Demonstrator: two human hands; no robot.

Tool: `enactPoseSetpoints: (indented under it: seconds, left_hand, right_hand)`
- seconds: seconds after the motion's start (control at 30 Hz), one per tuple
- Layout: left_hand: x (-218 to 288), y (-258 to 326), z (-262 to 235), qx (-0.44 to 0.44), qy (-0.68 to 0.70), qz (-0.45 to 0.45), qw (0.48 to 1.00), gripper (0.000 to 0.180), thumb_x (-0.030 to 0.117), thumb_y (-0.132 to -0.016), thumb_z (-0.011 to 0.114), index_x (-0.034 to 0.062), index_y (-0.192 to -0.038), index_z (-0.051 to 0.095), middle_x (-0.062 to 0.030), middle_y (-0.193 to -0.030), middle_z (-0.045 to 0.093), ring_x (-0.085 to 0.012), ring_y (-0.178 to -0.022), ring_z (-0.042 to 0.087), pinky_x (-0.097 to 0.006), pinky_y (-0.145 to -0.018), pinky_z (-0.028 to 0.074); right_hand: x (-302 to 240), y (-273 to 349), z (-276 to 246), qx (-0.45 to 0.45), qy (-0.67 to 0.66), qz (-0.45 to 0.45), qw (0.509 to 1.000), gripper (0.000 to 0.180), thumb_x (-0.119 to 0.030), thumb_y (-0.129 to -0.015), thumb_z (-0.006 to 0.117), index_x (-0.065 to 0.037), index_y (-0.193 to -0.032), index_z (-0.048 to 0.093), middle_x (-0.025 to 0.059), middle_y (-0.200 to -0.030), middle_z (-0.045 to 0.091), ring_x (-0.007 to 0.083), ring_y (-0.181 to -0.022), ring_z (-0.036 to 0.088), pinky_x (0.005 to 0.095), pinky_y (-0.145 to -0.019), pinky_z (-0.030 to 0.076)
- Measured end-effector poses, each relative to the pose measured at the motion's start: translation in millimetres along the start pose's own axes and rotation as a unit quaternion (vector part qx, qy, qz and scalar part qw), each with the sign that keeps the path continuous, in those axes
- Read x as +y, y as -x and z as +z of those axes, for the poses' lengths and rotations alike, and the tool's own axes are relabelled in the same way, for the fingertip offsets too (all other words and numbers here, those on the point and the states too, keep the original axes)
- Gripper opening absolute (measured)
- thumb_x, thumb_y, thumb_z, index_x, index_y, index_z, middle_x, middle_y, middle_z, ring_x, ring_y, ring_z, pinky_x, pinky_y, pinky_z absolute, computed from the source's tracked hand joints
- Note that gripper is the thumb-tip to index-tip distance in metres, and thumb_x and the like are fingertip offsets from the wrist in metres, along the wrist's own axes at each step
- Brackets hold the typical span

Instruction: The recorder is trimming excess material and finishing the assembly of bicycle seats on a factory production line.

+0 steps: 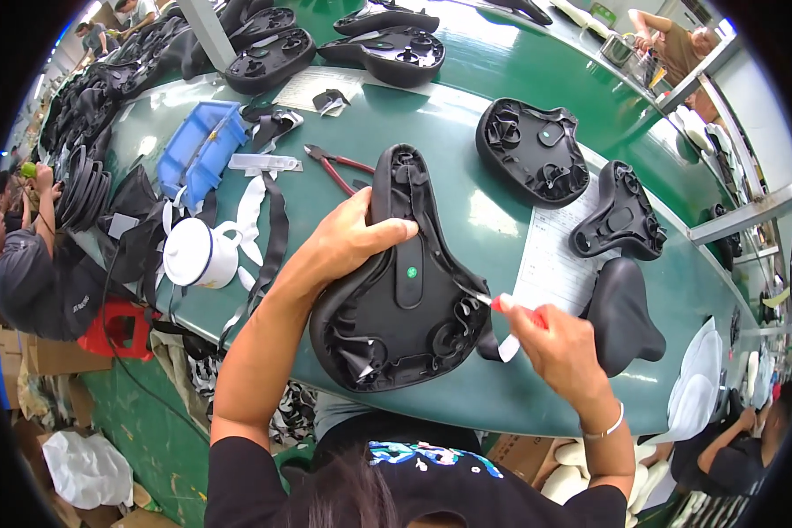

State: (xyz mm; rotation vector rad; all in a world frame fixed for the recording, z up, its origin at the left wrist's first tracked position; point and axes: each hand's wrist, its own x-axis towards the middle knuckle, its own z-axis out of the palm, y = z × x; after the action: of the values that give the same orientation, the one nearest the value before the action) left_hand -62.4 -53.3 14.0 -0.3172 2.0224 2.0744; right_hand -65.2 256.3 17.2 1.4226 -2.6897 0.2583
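Observation:
A black bicycle saddle (440, 339) lies underside up in front of me, its nose pointing away. My left hand (350, 236) is closed around the saddle's left side near the nose, its thumb pressing on the underside. My right hand (554, 345) grips a red-handled tool (521, 310) with a thin metal tip. That tip meets the saddle's right rim, where the black cover is folded inward; the exact kind of tool is hard to tell. A black strip with a white end (508, 348) hangs off the rim below the tool.
Pliers with red handles (334, 165) lie beyond my left hand. A white enamel mug (198, 253) and a blue bin (201, 151) stand at left. More saddles (532, 150) rest on paper sheets at right and along the far side. A co-worker (40, 264) sits at far left.

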Motion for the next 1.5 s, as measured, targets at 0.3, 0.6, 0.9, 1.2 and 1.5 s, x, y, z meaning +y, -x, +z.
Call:
enactPoseSetpoints:
  seconds: [0.3, 0.6, 0.9, 1.2, 1.5]
  left_hand:
    - [-34, 47, 4, 0.185, 0.033, 0.013, 0.982, 0.042, 0.021, -0.082, 0.061, -0.0034, -0.115, 0.052, -0.0056, -0.097, 0.057, -0.0111, -0.082, 0.054, -0.024, -0.073, 0.046]
    - [-47, 91, 20, 0.261, 0.124, 0.078, 0.954, 0.042, 0.019, -0.081, 0.064, -0.0042, -0.114, 0.05, -0.0062, -0.097, 0.055, -0.0122, -0.084, 0.051, -0.027, -0.076, 0.044]
    - [-40, 98, 19, 0.29, -0.439, 0.247, 0.814, 0.062, 0.021, -0.069, 0.077, 0.0029, -0.121, 0.049, -0.0154, -0.116, 0.05, -0.0323, -0.11, 0.045, -0.042, -0.097, 0.034]
    - [-35, 41, 41, -0.018, -0.368, 0.245, 0.897, 0.011, 0.019, -0.076, 0.063, 0.0085, -0.078, 0.065, -0.0071, -0.066, 0.056, -0.025, -0.07, 0.049, -0.036, -0.073, 0.033]
    - [-15, 51, 41, 0.122, 0.258, 0.117, 0.951, 0.021, 0.019, -0.088, 0.059, 0.0033, -0.075, 0.061, -0.0019, -0.076, 0.062, -0.0085, -0.069, 0.053, -0.023, -0.064, 0.043]
  right_hand:
    - [-104, 59, 31, 0.022, -0.223, 0.259, 0.939, 0.058, -0.011, -0.084, 0.065, -0.004, -0.137, 0.042, 0.0163, -0.079, 0.061, 0.0344, -0.063, 0.062, 0.0426, -0.057, 0.051]
    - [-69, -37, 24, 0.183, -0.336, 0.167, 0.909, 0.046, -0.01, -0.085, 0.065, 0.0, -0.126, 0.048, 0.0192, -0.114, 0.062, 0.0259, -0.085, 0.067, 0.0319, -0.074, 0.053]
    - [-37, -37, 22, 0.211, -0.63, 0.293, 0.687, 0.042, 0.0, -0.08, 0.06, 0.003, -0.121, 0.05, 0.0035, -0.085, 0.056, 0.0092, -0.061, 0.055, 0.0213, -0.054, 0.047]
    - [-37, 9, 15, 0.186, -0.315, 0.139, 0.92, 0.053, -0.011, -0.082, 0.069, -0.009, -0.131, 0.049, 0.0051, -0.075, 0.061, 0.0148, -0.059, 0.06, 0.0239, -0.055, 0.047]
    - [-93, 46, 18, 0.02, -0.14, 0.193, 0.971, 0.056, -0.018, -0.082, 0.066, -0.021, -0.136, 0.05, 0.006, -0.06, 0.048, 0.0224, -0.045, 0.049, 0.0352, -0.043, 0.038]
